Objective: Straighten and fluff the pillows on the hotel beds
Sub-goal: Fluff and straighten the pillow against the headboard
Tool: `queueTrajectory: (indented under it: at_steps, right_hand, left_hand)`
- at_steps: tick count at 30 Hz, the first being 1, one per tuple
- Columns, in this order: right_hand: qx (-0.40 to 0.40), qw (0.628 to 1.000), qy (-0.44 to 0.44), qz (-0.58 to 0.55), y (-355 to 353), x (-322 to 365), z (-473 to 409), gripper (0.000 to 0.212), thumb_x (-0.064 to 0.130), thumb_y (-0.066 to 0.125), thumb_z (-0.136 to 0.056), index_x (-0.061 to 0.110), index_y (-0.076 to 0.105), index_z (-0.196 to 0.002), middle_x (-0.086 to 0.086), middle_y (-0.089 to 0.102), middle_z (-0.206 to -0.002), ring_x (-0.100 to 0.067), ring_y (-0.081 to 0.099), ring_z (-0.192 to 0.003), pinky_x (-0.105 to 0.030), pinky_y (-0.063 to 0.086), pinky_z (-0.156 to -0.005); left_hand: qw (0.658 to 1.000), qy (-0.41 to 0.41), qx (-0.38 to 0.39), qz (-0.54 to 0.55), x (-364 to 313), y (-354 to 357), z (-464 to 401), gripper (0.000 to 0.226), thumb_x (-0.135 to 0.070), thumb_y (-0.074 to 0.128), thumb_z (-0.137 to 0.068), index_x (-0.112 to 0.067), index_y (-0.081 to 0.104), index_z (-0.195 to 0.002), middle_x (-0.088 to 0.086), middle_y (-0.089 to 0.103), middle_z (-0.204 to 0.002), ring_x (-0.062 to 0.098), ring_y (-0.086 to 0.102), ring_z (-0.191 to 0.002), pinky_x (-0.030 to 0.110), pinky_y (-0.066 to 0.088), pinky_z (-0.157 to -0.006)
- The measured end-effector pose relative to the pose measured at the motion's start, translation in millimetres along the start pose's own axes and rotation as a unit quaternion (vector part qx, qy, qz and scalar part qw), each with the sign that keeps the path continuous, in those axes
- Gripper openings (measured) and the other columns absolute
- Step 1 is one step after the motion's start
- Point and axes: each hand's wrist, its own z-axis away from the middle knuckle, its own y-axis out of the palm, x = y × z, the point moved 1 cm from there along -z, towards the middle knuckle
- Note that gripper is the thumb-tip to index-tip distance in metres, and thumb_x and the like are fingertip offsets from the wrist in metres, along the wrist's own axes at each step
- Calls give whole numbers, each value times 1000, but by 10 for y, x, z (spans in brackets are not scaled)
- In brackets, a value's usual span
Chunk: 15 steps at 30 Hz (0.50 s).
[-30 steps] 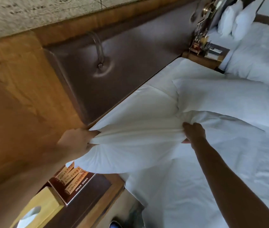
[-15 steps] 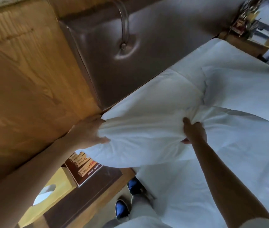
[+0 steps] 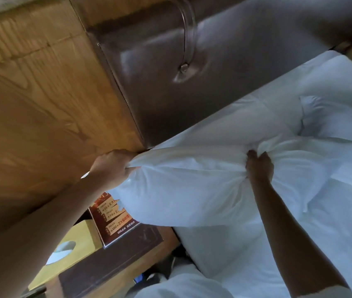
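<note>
Brown padded headboard (image 3: 224, 78) filled the upper frame above a white bed (image 3: 278, 244). At centre, a white pillow (image 3: 183, 186) was gripped at both ends: left hand (image 3: 111, 166) and right hand (image 3: 258, 166) clenched on fabric. Fluffing seemed underway; next, probably shaking, then squaring it against the headboard.

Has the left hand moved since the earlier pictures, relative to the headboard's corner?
Yes. The left hand, gripping the pillow, has risen toward the lower corner of the padded headboard and now sits just beside it.
</note>
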Motion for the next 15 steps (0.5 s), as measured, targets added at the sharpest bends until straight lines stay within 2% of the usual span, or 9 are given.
queueTrajectory:
  at_steps: [1, 4, 7, 9, 12, 15]
  right_hand:
    - [-7, 999, -9, -32, 6, 23, -16, 46, 44, 52, -98, 1, 60, -110, -29, 69, -110, -44, 68, -95, -55, 57, -85]
    - [-17, 996, -40, -76, -38, 185, -48, 39, 44, 59, -95, 5, 56, -91, -31, 68, -97, -44, 69, -78, -53, 61, -68]
    - [5, 995, -81, -56, -40, 481, -51, 42, 44, 59, -94, 2, 60, -95, -29, 69, -96, -46, 69, -83, -59, 58, -77]
    - [26, 992, -107, -58, 16, 713, 1, 42, 41, 58, -96, 0, 62, -99, -26, 69, -96, -45, 70, -84, -61, 58, -77]
    - [63, 986, -145, -48, 187, 1029, 111, 35, 39, 57, -97, 5, 60, -93, -21, 68, -92, -43, 70, -78, -56, 61, -71]
    - [96, 978, -179, -43, 417, 1307, 215, 32, 38, 58, -97, 8, 57, -86, -13, 64, -90, -31, 67, -67, -38, 58, -45]
  left_hand:
    - [1000, 3, -10, 1, 50, -23, 22, 30, -42, 54, -102, -36, 68, -127, -6, 74, -110, 23, 68, -102, 39, 56, -83]
    - [1000, 18, -22, 10, 233, -145, 112, 30, -29, 59, -99, -27, 71, -126, 1, 75, -98, 23, 67, -85, 36, 53, -71]
    - [998, 42, -45, 16, 353, -328, 263, 25, -19, 69, -95, -20, 76, -119, 4, 72, -79, 20, 59, -65, 31, 44, -61]
    - [996, 47, -77, 26, 413, -436, 414, 18, -20, 70, -95, -18, 78, -111, 2, 68, -67, 19, 54, -55, 30, 42, -56]
    - [995, 10, -93, 36, 525, -499, 667, 16, -22, 72, -95, -15, 79, -108, 3, 65, -61, 24, 56, -50, 33, 46, -54]
    - [994, -50, -88, 35, 688, -487, 911, 18, -22, 76, -93, -14, 79, -108, 5, 67, -62, 28, 63, -55, 34, 46, -56]
